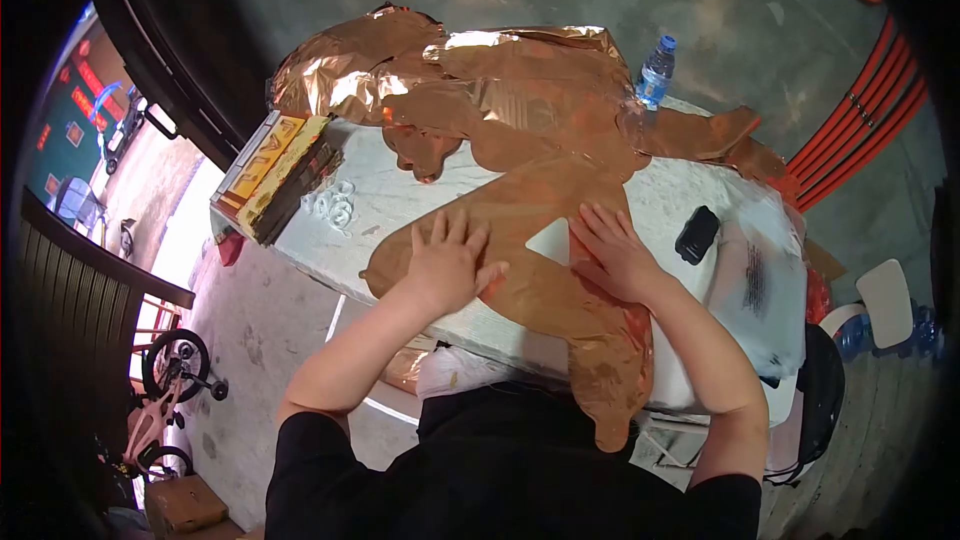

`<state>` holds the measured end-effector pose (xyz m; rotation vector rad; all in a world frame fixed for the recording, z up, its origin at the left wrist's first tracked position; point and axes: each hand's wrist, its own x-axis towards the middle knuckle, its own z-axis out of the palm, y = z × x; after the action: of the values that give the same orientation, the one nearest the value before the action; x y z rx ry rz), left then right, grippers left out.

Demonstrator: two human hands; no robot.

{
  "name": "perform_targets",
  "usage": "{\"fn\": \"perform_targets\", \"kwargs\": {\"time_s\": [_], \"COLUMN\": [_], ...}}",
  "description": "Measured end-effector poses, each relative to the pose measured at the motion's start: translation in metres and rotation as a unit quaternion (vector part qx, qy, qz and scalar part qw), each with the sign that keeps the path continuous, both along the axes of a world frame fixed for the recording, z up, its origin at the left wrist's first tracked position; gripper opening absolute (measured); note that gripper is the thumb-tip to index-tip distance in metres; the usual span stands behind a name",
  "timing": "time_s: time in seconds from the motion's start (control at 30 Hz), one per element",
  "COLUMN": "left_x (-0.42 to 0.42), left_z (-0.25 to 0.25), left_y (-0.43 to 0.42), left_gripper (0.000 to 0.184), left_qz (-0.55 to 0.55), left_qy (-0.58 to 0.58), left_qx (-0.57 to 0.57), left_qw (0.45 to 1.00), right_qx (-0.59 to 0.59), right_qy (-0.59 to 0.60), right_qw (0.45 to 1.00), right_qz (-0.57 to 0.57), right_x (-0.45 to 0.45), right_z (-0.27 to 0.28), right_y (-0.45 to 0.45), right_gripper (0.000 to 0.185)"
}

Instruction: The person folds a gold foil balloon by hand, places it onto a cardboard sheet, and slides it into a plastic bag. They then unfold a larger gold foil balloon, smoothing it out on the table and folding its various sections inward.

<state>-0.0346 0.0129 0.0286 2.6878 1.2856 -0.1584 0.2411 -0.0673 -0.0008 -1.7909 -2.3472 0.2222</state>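
A flat, copper-brown foil sheet shaped like an uninflated balloon (530, 210) lies across the table in front of me. It has a pale triangular gap near its middle, and a narrow end hangs over the near table edge. My left hand (447, 262) rests flat on its left part, fingers spread. On the right, beside the triangle, my right hand (612, 258) also lies flat with fingers stretched out. Beyond both hands, more shiny copper foil pieces (530, 70) are heaped along the far side, partly overlapping this one.
A water bottle (656, 72) with a blue cap stands at the back. A small black object (698, 235) and clear plastic packaging (755, 280) are at right. At left are a yellow-edged stack (270, 175) and white coiled ties (333, 207) on the white tabletop (390, 210).
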Motion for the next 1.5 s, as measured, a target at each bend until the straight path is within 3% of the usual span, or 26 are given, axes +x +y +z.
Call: {"fn": "perform_targets", "kwargs": {"time_s": [0.07, 0.13, 0.27, 0.37, 0.57, 0.63, 0.67, 0.77, 0.83, 0.87, 0.93, 1.07, 1.13, 1.27, 1.37, 1.43, 1.5], "left_x": [0.006, 0.010, 0.023, 0.031, 0.028, 0.029, 0.029, 0.028, 0.026, 0.025, 0.027, 0.027, 0.027, 0.026, 0.028, 0.027, 0.027], "left_z": [0.006, -0.001, -0.036, -0.053, -0.044, -0.040, -0.043, -0.049, -0.044, -0.046, -0.047, -0.039, -0.035, -0.042, -0.041, -0.038, -0.041], "left_y": [0.021, 0.057, 0.101, 0.108, 0.108, 0.106, 0.107, 0.110, 0.106, 0.107, 0.109, 0.106, 0.105, 0.106, 0.108, 0.108, 0.109], "left_gripper": [0.068, 0.064, 0.060, 0.057, 0.053, 0.049, 0.049, 0.047, 0.048, 0.048, 0.048, 0.050, 0.052, 0.055, 0.055, 0.055, 0.054], "left_qz": [-0.007, -0.151, -0.232, -0.263, -0.246, -0.257, -0.260, -0.264, -0.256, -0.256, -0.258, -0.233, -0.234, -0.231, -0.234, -0.232, -0.231], "left_qy": [-0.009, -0.114, -0.182, -0.233, -0.236, -0.279, -0.281, -0.296, -0.289, -0.287, -0.302, -0.263, -0.262, -0.265, -0.268, -0.274, -0.277], "left_qx": [0.034, 0.030, -0.015, 0.024, 0.013, -0.015, -0.017, -0.012, -0.019, -0.022, -0.016, -0.029, -0.049, -0.040, -0.021, -0.046, -0.041], "left_qw": [0.999, 0.982, 0.955, 0.936, 0.940, 0.925, 0.924, 0.918, 0.922, 0.923, 0.918, 0.936, 0.935, 0.935, 0.934, 0.932, 0.932], "right_qx": [-0.019, -0.007, 0.019, 0.093, 0.179, 0.059, 0.058, 0.013, 0.039, 0.036, 0.098, 0.063, 0.145, 0.187, 0.184, 0.113, 0.118], "right_qy": [0.003, -0.027, -0.041, 0.038, 0.073, 0.138, 0.135, 0.036, -0.029, -0.027, -0.155, -0.088, -0.147, -0.166, -0.086, -0.039, 0.010], "right_qw": [1.000, 0.999, 0.999, 0.995, 0.980, 0.981, 0.981, 0.981, 0.973, 0.973, 0.956, 0.980, 0.973, 0.968, 0.979, 0.992, 0.989], "right_qz": [0.009, 0.024, 0.019, -0.014, -0.053, -0.125, -0.127, -0.192, -0.226, -0.227, -0.231, -0.166, -0.106, -0.016, -0.029, -0.052, -0.092], "right_x": [0.007, 0.013, 0.015, -0.005, -0.054, -0.075, -0.086, -0.108, -0.115, -0.115, -0.113, -0.093, -0.087, -0.071, -0.064, -0.064, -0.060], "right_z": [0.003, 0.002, 0.006, 0.025, 0.013, 0.012, 0.009, -0.006, -0.015, -0.020, -0.026, -0.030, -0.030, -0.026, -0.020, 0.001, 0.029], "right_y": [-0.002, 0.002, 0.028, 0.066, 0.159, 0.187, 0.198, 0.228, 0.243, 0.244, 0.247, 0.254, 0.250, 0.251, 0.252, 0.247, 0.240], "right_gripper": [0.066, 0.063, 0.056, 0.047, 0.047, 0.056, 0.056, 0.063, 0.051, 0.051, 0.045, 0.040, 0.027, 0.021, 0.017, 0.018, 0.018]}}
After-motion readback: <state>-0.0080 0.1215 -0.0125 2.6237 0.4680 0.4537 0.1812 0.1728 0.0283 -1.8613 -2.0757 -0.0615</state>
